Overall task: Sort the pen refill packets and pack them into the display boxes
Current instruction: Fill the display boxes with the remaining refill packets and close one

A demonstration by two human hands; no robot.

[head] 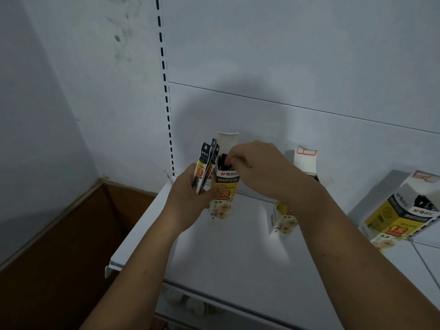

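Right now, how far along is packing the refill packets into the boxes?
Done: the right box already shows black packets inside. In hand: the right hand pinches packet tops in the left box; the left hand holds spare packets. Left: those, plus the middle box, its contents hidden.

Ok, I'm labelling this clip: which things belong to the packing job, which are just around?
Job: refill packets in left hand; right hand pinching a packet in left display box; middle display box; right display box.
Around: brown carton; slotted wall strip; shelf.
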